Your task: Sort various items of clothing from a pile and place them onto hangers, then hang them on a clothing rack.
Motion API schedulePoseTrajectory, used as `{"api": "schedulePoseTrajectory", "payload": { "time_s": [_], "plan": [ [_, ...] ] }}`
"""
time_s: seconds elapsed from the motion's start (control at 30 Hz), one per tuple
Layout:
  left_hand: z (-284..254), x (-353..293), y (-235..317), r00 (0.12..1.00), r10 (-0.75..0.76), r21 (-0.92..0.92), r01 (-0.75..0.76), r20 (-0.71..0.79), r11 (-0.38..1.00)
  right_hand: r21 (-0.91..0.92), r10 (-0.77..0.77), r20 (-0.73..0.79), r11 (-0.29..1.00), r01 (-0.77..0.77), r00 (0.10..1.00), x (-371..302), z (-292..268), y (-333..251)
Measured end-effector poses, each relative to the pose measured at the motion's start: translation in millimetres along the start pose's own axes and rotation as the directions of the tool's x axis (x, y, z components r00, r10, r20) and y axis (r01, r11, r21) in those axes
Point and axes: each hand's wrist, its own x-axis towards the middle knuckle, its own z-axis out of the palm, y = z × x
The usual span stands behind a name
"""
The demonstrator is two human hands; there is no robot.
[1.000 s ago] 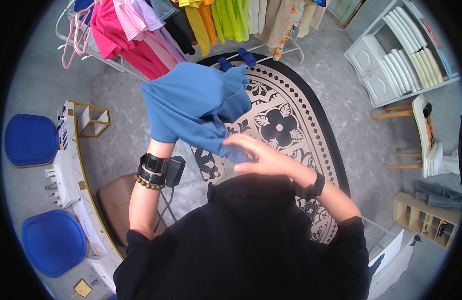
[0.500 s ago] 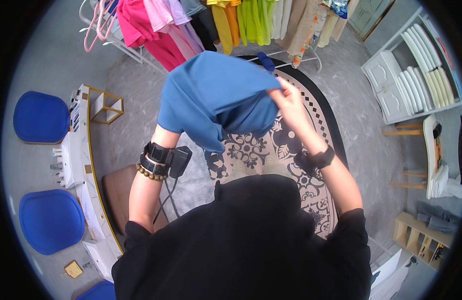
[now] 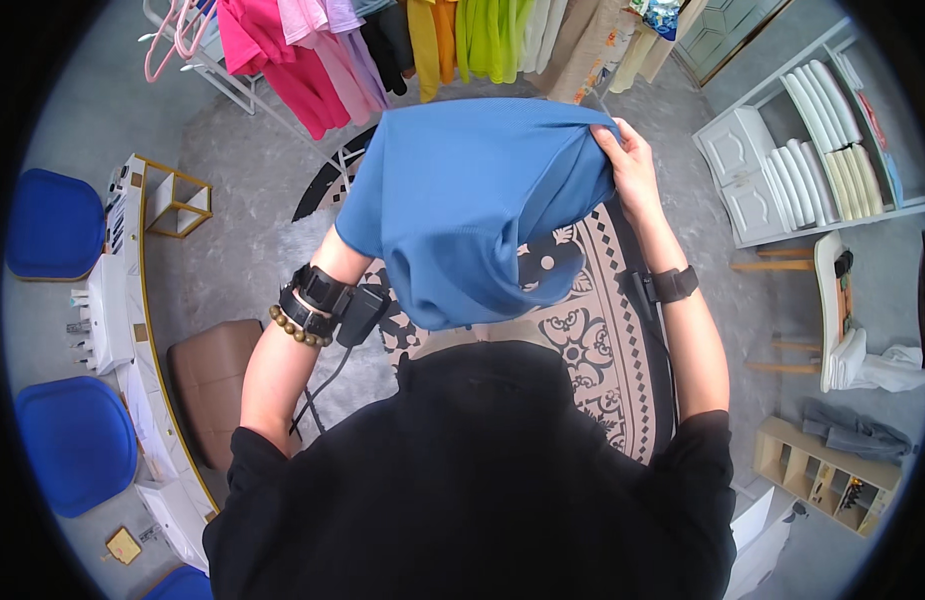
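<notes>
A plain blue shirt (image 3: 447, 170) is held up and spread in front of me, its lower folds hanging loosely above the rug. My left forearm (image 3: 327, 275) goes in at the cloth's left edge, so the fabric hides my left hand and its fingers. At the upper right corner my right hand (image 3: 630, 165) pinches the edge of the shirt between thumb and fingers. Between the two arms the fabric sags into deep folds, with a loose flap curving down on the right.
A rack of colourful clothes (image 3: 492, 40) stands ahead, with pink hangers (image 3: 182, 40) at its left end. A patterned rug (image 3: 602, 340) lies below me. Left are a brown stool (image 3: 212, 385), a long counter and blue chairs (image 3: 77, 445); right, a white shelf (image 3: 742, 165) holds folded items.
My right hand has moved right and a little up, pulling the shirt wider. The shirt hangs flatter and more spread out, its lower folds closer to me. My view has shifted slightly.
</notes>
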Motion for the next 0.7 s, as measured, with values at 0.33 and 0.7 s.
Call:
{"api": "schedulePoseTrajectory", "payload": {
  "time_s": [0.33,0.7],
  "plan": [
    [-15,21,17,0.978,0.135,0.302,-0.082,-0.158,0.950,-0.164,0.058,0.026,0.985,-0.053,0.998,-27,-26,12],
    [-45,16,21,0.914,0.210,0.338,-0.087,-0.347,0.937,0.090,0.137,0.066,0.986,-0.143,0.988,-34,-28,-17]
  ]
}}
